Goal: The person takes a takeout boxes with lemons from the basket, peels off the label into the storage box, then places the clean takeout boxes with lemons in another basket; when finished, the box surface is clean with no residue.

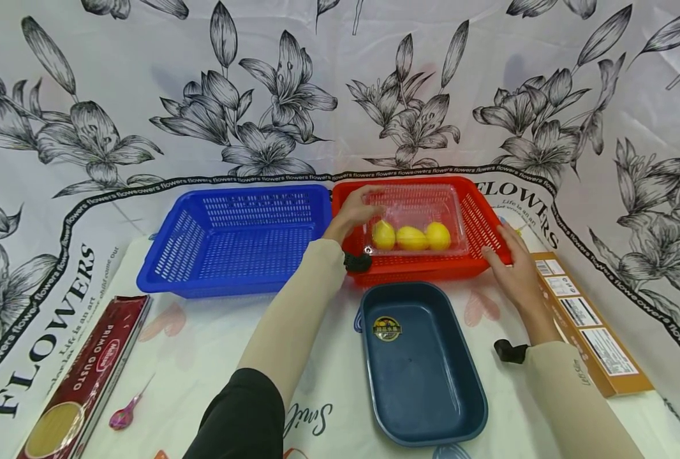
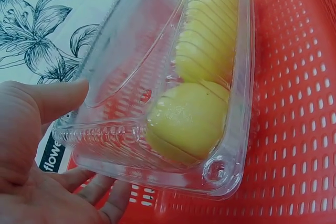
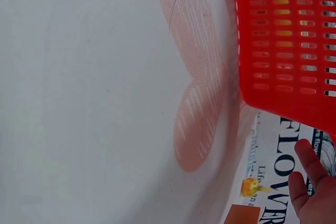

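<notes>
My left hand (image 1: 354, 215) grips the left end of a clear plastic box (image 1: 414, 199), thumb on top and fingers beneath. Inside the box lie 3 yellow lemons (image 1: 411, 238), lined along its near side. The left wrist view shows the box's corner tilted up over the red basket (image 2: 294, 103), with a lemon (image 2: 186, 121) close behind the clear wall. The box sits within the red basket's outline in the head view. My right hand (image 1: 515, 271) is by the basket's right end, fingers extended; whether it touches the rim I cannot tell.
A blue basket (image 1: 236, 255) stands left of the red one. In front is a dark blue tray (image 1: 426, 382) with a round sticker. A long red package (image 1: 93, 376) and a small pink item (image 1: 123, 415) lie at left, a brown carton (image 1: 598, 331) at right.
</notes>
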Motion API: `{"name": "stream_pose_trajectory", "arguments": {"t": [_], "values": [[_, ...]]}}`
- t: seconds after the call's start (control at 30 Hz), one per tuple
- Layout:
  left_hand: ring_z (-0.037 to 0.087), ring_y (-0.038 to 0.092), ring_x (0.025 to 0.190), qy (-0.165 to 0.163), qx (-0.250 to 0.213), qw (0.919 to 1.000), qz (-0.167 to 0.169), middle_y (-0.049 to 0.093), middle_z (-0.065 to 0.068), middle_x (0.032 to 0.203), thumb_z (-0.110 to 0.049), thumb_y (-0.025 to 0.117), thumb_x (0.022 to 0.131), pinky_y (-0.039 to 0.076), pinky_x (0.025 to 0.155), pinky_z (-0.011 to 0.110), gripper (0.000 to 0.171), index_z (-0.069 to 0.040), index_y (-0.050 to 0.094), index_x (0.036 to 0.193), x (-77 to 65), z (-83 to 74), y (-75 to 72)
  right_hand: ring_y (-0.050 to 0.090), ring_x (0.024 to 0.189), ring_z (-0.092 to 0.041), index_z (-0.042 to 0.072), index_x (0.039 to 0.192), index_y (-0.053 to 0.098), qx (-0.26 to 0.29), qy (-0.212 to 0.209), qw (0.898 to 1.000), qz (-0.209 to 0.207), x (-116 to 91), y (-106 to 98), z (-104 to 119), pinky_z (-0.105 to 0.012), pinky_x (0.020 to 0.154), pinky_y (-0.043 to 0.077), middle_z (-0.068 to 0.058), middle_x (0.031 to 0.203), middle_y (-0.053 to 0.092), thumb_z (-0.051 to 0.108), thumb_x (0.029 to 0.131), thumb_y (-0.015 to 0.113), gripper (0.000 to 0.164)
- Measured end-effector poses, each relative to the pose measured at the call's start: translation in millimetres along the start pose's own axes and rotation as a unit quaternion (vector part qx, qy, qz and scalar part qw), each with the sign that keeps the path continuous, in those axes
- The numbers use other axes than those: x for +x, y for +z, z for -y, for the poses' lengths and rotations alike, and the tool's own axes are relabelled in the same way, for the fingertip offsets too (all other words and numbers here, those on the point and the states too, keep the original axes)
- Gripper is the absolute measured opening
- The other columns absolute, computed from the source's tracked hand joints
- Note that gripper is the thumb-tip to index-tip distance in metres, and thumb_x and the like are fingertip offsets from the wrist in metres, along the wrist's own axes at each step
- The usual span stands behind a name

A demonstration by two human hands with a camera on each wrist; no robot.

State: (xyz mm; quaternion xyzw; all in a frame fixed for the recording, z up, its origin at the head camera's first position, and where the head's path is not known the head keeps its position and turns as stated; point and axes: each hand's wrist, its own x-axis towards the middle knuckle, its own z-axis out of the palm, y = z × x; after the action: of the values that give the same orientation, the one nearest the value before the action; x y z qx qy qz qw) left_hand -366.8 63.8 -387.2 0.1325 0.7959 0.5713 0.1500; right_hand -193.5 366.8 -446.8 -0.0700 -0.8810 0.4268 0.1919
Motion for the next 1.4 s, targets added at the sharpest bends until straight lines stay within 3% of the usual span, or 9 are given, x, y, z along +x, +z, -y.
{"name": "stream_pose_trajectory", "arguments": {"t": [0.27, 0.57, 0.87, 1.0, 1.4], "values": [[0.032, 0.043, 0.145, -0.017, 0.013, 0.9997, -0.009, 0.041, 0.005, 0.161, -0.013, 0.069, 0.097, 0.046, 0.113, 0.050, 0.059, -0.027, 0.050, 0.150, 2.3, -1.0, 1.7, 0.027, 0.155, -0.035, 0.013, 0.159, 0.036, 0.003, -0.005, 1.000, 0.001, -0.1, -1.3, 0.9, -0.064, 0.120, 0.027, 0.000, 0.170, 0.026, 0.035, 0.101, 0.059, 0.066], [0.030, 0.011, 0.160, 0.022, 0.026, 0.9994, 0.004, 0.017, 0.005, 0.172, -0.014, 0.068, 0.097, 0.031, 0.123, 0.054, 0.062, -0.025, 0.046, 0.154, 0.1, 3.5, -1.5, 0.030, 0.153, -0.038, 0.010, 0.158, 0.037, -0.002, -0.016, 1.000, 0.000, -0.8, 0.4, 0.7, -0.063, 0.119, 0.030, -0.005, 0.169, 0.027, 0.033, 0.101, 0.059, 0.066], [0.031, 0.021, 0.157, 0.040, 0.035, 0.9980, 0.033, 0.027, 0.002, 0.169, -0.015, 0.068, 0.098, 0.033, 0.122, 0.055, 0.063, -0.027, 0.044, 0.155, -5.9, -1.7, -3.8, 0.029, 0.153, -0.038, 0.012, 0.159, 0.036, -0.007, -0.012, 1.000, 0.002, -0.9, -1.5, -0.1, -0.065, 0.118, 0.030, -0.003, 0.170, 0.026, 0.033, 0.102, 0.058, 0.065], [0.028, 0.019, 0.159, 0.060, 0.035, 0.9967, 0.041, 0.029, -0.001, 0.168, -0.015, 0.068, 0.098, 0.031, 0.123, 0.054, 0.062, -0.026, 0.046, 0.154, -13.7, -8.5, -6.6, 0.027, 0.154, -0.037, 0.013, 0.159, 0.035, -0.005, -0.008, 1.000, 0.007, -1.8, -2.0, 1.2, -0.066, 0.118, 0.029, -0.002, 0.170, 0.025, 0.035, 0.102, 0.058, 0.066], [0.030, 0.013, 0.160, 0.105, 0.053, 0.9926, 0.029, 0.015, 0.002, 0.173, -0.019, 0.070, 0.097, 0.025, 0.124, 0.059, 0.059, -0.027, 0.050, 0.151, -46.9, -25.8, -16.8, 0.029, 0.152, -0.041, 0.015, 0.160, 0.033, -0.023, -0.008, 0.999, 0.022, -0.4, -6.6, 2.2, -0.068, 0.114, 0.034, -0.004, 0.171, 0.023, 0.038, 0.103, 0.056, 0.066]]}}
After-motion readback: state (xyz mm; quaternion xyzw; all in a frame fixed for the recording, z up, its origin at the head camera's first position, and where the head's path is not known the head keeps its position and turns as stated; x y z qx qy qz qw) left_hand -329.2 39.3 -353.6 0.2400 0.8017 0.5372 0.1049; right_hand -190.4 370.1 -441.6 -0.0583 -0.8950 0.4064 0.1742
